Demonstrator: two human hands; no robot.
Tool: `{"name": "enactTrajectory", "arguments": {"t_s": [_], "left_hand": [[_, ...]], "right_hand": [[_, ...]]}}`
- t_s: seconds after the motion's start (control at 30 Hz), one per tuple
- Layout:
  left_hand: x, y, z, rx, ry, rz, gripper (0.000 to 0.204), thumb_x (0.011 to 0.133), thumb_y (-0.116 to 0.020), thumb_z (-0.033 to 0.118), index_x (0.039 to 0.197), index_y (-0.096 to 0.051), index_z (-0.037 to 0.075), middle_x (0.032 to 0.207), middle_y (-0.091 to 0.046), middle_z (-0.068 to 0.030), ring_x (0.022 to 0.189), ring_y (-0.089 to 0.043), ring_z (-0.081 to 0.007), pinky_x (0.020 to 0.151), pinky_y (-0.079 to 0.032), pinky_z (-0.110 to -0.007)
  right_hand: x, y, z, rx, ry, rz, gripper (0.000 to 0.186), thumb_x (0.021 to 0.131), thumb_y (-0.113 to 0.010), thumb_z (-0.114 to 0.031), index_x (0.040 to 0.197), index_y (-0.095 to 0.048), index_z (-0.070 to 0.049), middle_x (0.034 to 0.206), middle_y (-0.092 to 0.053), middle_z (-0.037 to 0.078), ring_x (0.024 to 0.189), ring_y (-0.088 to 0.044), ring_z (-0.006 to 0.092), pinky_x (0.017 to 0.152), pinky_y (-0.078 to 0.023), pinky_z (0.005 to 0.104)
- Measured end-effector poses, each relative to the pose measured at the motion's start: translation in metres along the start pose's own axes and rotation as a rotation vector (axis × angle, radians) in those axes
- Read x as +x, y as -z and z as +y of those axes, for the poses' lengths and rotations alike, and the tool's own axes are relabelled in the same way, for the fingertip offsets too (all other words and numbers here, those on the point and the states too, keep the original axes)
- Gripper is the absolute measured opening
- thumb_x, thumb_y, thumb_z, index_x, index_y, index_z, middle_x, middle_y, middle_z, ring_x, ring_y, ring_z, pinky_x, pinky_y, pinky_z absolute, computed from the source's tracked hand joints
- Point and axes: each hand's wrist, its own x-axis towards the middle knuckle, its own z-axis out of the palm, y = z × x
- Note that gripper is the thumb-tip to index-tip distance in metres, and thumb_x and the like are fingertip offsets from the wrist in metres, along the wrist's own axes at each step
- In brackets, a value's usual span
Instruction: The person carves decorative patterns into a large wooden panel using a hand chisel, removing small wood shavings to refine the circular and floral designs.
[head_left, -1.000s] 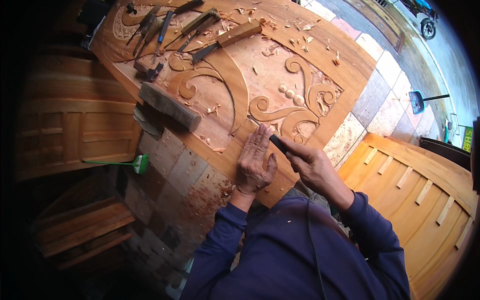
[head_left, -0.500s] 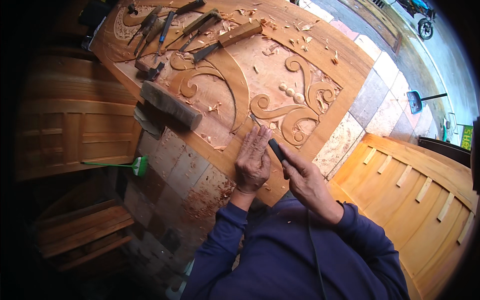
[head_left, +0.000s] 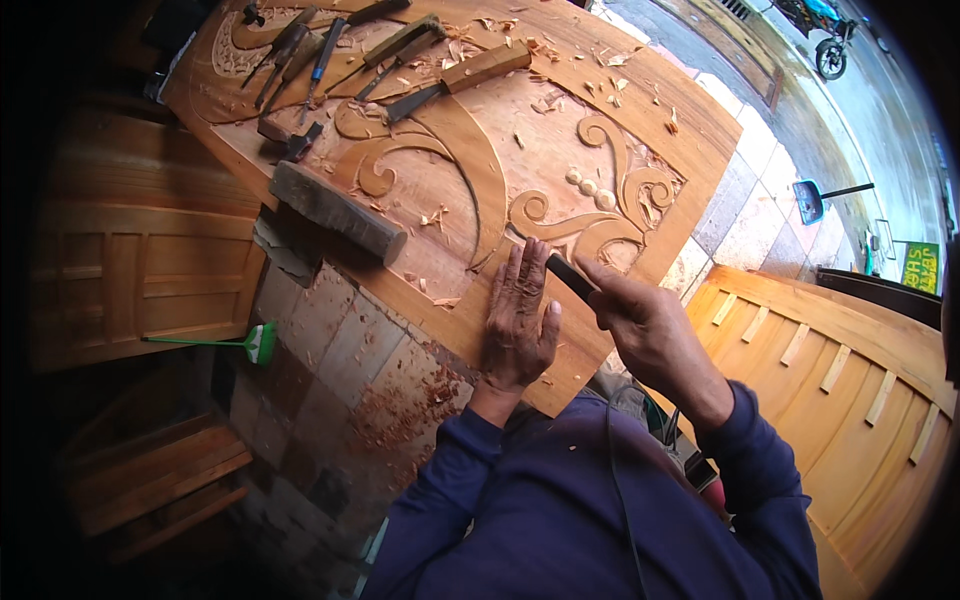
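At the far left, outside the carved wooden panel [head_left: 560, 150], stand panelled wooden doors [head_left: 140, 280], with a small green brush [head_left: 255, 342] lying on the tiled floor [head_left: 340, 360] beside them and a low wooden frame [head_left: 150, 480] nearer the lower edge. On the panel's left edge lies a grey wooden block [head_left: 335, 210], and along its far edge a row of chisels [head_left: 320, 55] and a wooden-handled mallet [head_left: 465, 72] lie among curled shavings [head_left: 590, 75].

The left hand [head_left: 520, 320] lies flat, fingers spread and pointing away from the person, pressed on the panel close to its near edge, just below the carved scrolls [head_left: 590, 215]. It holds nothing. Directly to its right, the dark-handled chisel [head_left: 568, 275] slants up and leftward from the right hand [head_left: 640, 325], its fore end passing beside the left hand's fingertips; the blade tip is hidden there, so I cannot tell exactly where it meets the wood. The right hand is closed in a fist around the handle, just off the panel's near right edge.

Further right, another slatted wooden door [head_left: 850, 370] lies on the tiles, and beyond it a blue dustpan [head_left: 812, 200] rests on the wet pavement [head_left: 860, 130], with a motorbike [head_left: 825, 45] at the top right corner.
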Motion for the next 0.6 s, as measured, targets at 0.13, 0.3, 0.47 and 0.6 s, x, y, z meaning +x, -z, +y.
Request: {"name": "enactTrajectory", "arguments": {"t_s": [0.13,0.3,0.47,0.6], "left_hand": [[-0.001,0.007,0.002,-0.031,-0.033,0.028,0.063,0.098,-0.052,0.012,0.158,-0.041,-0.004,0.162,-0.044,-0.0246,0.151,-0.038,-0.0479,0.124,-0.034,-0.052],[-0.004,0.005,-0.004,0.023,-0.115,-0.024,0.058,0.100,-0.055,0.012,0.154,-0.045,-0.006,0.158,-0.049,-0.0251,0.149,-0.042,-0.0464,0.123,-0.034,-0.053],[-0.010,0.019,-0.005,-0.031,-0.159,0.005,0.053,0.103,-0.061,0.019,0.153,-0.054,0.004,0.158,-0.051,-0.0191,0.150,-0.044,-0.0413,0.123,-0.035,-0.053],[0.000,0.028,-0.001,-0.019,-0.462,-0.216,0.053,0.096,-0.075,0.036,0.143,-0.065,0.013,0.135,-0.067,-0.0140,0.131,-0.061,-0.0360,0.114,-0.046,-0.049]], "right_hand": [[-0.004,0.013,-0.018,-0.144,0.381,0.338,0.052,0.101,-0.057,0.003,0.152,-0.058,-0.008,0.090,-0.063,0.012,0.081,-0.057,0.0178,0.078,-0.051,0.0312],[-0.014,-0.013,0.031,0.375,0.080,0.328,0.045,0.108,-0.057,-0.007,0.153,-0.057,-0.010,0.089,-0.057,-0.003,0.074,-0.048,0.0070,0.067,-0.044,0.0224],[-0.049,-0.041,0.071,0.559,-0.166,0.209,0.043,0.108,-0.059,-0.010,0.151,-0.060,-0.013,0.086,-0.059,-0.006,0.064,-0.045,0.0015,0.057,-0.038,0.0188],[-0.066,-0.031,0.062,0.722,-0.268,0.007,0.041,0.107,-0.061,-0.015,0.147,-0.061,-0.007,0.092,-0.069,0.002,0.064,-0.052,0.0037,0.057,-0.043,0.0204]]}}
